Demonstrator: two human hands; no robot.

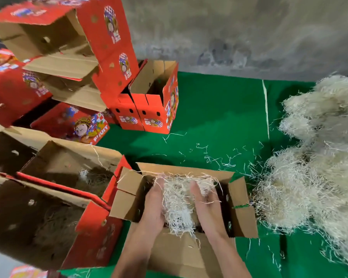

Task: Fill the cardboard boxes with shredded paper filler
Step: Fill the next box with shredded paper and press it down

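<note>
At the lower centre of the frame an open brown cardboard box [242,213] with its four flaps spread sits on green cloth [219,117]. Both hands are inside it: the left hand [154,205] and right hand [207,205], fingers straight and apart, press against either side of a clump of pale shredded paper filler [179,199]. A large heap of the same shredded paper [313,167] lies at the right edge. Two open boxes [68,163] holding some filler stand at lower left; about six red printed fruit boxes [155,105] are stacked at upper left.
</note>
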